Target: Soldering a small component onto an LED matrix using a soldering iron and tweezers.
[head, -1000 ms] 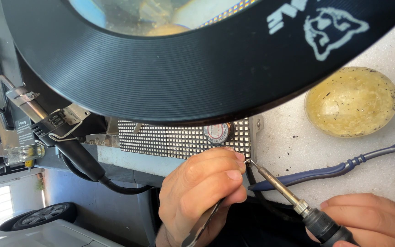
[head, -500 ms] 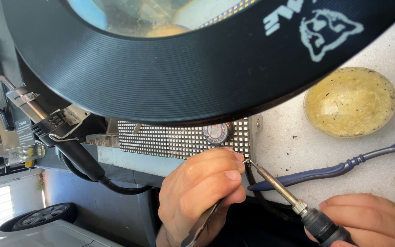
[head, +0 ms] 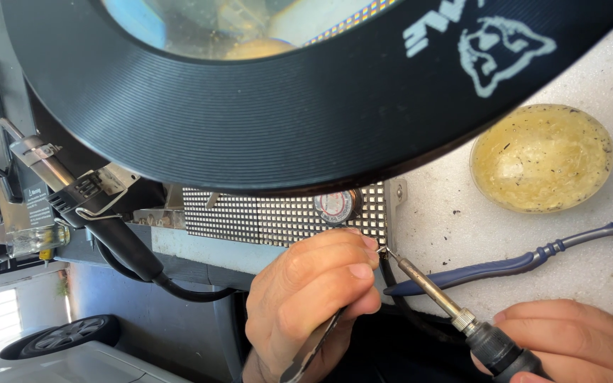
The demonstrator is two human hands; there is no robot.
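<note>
Head view, left hand: your left hand (head: pixel 313 298) is closed around a pair of tweezers (head: pixel 311 349), thumb and fingers pinched tight near the lower right corner of the LED matrix panel (head: pixel 278 216); the tweezer tips are hidden behind your fingers, so you cannot tell whether they hold a part.
Head view, right hand: your right hand (head: pixel 576 340) is wrapped firmly around the dark handle of the soldering iron (head: pixel 455 312), low at the right edge of the frame.
Iron tip: it sits at the panel's lower right corner, just beside your left fingertips, touching or all but touching the board edge.
Panel: it lies flat on the white bench (head: pixel 455 213), mostly covered from above by the black ring of the magnifier lamp (head: pixel 250 120); a small round tin (head: pixel 335 206) rests on its dot grid.
Nearby: a yellow sponge pad (head: pixel 540 159) lies to the right, a blue-handled brush (head: pixel 519 262) lies behind the iron, and a hot-air handpiece (head: pixel 79 195) hangs at the left.
Progress: you look mid-joint at this one corner spot; no finished joints can be made out, so how much is done or left cannot be judged.
</note>
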